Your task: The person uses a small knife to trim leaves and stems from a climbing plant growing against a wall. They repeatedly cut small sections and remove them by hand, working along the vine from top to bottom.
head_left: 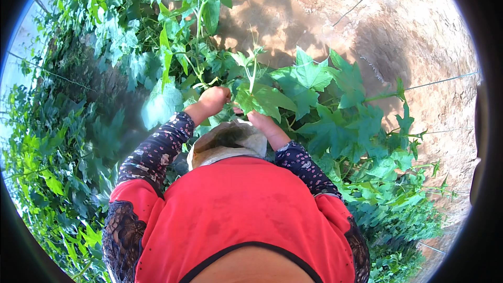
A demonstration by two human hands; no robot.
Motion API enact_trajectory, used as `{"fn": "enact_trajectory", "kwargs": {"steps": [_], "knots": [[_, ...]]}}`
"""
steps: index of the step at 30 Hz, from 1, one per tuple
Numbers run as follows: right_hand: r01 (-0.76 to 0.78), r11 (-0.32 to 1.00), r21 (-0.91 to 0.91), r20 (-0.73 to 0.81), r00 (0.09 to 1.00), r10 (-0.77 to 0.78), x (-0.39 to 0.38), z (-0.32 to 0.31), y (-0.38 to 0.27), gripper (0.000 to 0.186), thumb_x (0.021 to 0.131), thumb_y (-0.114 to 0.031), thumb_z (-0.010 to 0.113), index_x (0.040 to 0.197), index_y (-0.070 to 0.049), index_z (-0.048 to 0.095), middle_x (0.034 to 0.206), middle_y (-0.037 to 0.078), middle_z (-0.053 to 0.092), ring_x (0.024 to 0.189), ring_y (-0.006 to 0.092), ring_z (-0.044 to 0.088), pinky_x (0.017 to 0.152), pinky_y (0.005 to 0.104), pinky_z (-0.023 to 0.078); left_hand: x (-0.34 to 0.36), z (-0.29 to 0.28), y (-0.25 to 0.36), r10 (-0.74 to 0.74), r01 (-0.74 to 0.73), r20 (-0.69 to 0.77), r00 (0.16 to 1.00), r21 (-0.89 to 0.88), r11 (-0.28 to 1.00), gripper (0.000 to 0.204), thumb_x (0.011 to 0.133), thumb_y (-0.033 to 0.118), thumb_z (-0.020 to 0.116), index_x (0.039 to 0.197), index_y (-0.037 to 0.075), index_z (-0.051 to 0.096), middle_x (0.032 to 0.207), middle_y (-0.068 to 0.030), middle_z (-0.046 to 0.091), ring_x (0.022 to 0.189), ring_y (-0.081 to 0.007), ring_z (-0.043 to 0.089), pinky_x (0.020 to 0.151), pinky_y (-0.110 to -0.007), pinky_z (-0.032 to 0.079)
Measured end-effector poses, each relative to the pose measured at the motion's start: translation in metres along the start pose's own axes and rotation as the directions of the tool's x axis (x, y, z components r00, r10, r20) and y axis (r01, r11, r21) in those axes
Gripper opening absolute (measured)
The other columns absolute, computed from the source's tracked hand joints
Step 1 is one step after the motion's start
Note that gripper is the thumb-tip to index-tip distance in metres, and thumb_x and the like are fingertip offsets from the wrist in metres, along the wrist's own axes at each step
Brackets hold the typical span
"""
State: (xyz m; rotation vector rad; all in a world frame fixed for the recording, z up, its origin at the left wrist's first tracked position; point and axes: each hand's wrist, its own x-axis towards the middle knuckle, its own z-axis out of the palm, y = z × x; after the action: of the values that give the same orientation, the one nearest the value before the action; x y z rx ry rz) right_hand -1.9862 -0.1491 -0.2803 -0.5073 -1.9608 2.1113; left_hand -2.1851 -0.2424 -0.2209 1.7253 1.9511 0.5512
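Note:
My left hand (216, 99) is closed, its fingers curled in among the climbing vine's stems; what they hold is hidden. Close by on the right, my right hand (262, 121) reaches under a broad lobed leaf (265, 99), which covers most of its fingers. A pale green shoot (253, 73) with small young leaves rises just beyond the two hands. Below them, against my waist, hangs an off-white cloth bag (201, 153) with its mouth gaping and a dark inside. Patterned dark sleeves cover both my forearms.
Dense leafy vines (57, 147) fill the left side, and more large leaves (335, 131) spread to the right. A thin wire (443, 80) runs through the right-hand foliage, another wire (52, 74) crosses at left. Bare brown ground (419, 31) lies beyond, partly shaded.

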Motion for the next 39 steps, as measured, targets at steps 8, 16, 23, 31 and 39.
{"fn": "enact_trajectory", "kwargs": {"steps": [8, 16, 23, 31, 39], "knots": [[-0.307, 0.898, 0.317, 0.086, 0.952, 0.295, -0.062, 0.024, -0.076, 0.047, 0.101, -0.034, 0.048, 0.136, -0.003, 0.048, 0.135, 0.004, 0.052, 0.122, 0.0147, 0.048, 0.105, 0.0306, 0.037, 0.029, 0.001, -0.014, -0.072, 0.001, 0.234, 0.970, 0.290, 0.957, 0.010, 0.077, 0.008, 0.067, 0.081, -0.001, 0.064, 0.080, -0.0239, 0.065, 0.081, -0.0405, 0.064, 0.072, -0.047, 0.052], [-0.271, 0.962, -0.032, -0.105, 0.958, 0.266, -0.040, 0.015, -0.056, 0.036, 0.100, -0.030, 0.051, 0.123, -0.003, 0.056, 0.119, 0.005, 0.061, 0.108, 0.0138, 0.056, 0.096, 0.0286, 0.043, -0.005, -0.029, 0.003, 0.029, -0.169, -0.501, 0.865, -0.235, 0.957, 0.013, 0.090, 0.004, 0.051, 0.102, 0.005, 0.056, 0.078, -0.0159, 0.063, 0.073, -0.0310, 0.065, 0.067, -0.038, 0.050], [-0.103, 0.938, -0.330, -0.036, 0.995, 0.097, -0.023, -0.004, -0.002, 0.041, 0.103, -0.028, 0.033, 0.130, -0.002, 0.050, 0.127, 0.009, 0.058, 0.117, 0.0227, 0.053, 0.101, 0.0316, 0.039, 0.041, -0.046, -0.018, -0.344, 0.095, -0.349, 0.872, -0.568, 0.818, 0.030, 0.096, 0.028, 0.057, 0.114, 0.004, 0.061, 0.073, -0.0045, 0.062, 0.065, -0.0106, 0.053, 0.059, -0.029, 0.044], [-0.107, 0.966, 0.237, -0.418, 0.886, 0.200, -0.022, 0.003, -0.055, 0.038, 0.102, -0.029, 0.045, 0.124, 0.001, 0.052, 0.116, 0.014, 0.062, 0.099, 0.0242, 0.067, 0.091, 0.0344, 0.050, 0.031, -0.052, -0.018, -0.296, 0.041, -0.407, 0.864, -0.528, 0.848, 0.031, 0.099, 0.029, 0.046, 0.100, 0.002, 0.062, 0.065, -0.0093, 0.063, 0.059, -0.0189, 0.059, 0.060, -0.033, 0.046], [-0.056, 0.932, 0.359, -0.499, 0.832, 0.242, -0.014, 0.008, -0.069, 0.033, 0.100, -0.021, 0.050, 0.122, 0.003, 0.053, 0.112, 0.014, 0.063, 0.094, 0.0252, 0.067, 0.088, 0.0349, 0.054, 0.034, -0.040, -0.022, -0.463, 0.116, -0.316, 0.828, -0.712, 0.693, 0.017, 0.092, 0.017, 0.062, 0.093, 0.002, 0.055, 0.067, -0.0072, 0.067, 0.050, -0.0100, 0.054, 0.048, -0.026, 0.042]]}}
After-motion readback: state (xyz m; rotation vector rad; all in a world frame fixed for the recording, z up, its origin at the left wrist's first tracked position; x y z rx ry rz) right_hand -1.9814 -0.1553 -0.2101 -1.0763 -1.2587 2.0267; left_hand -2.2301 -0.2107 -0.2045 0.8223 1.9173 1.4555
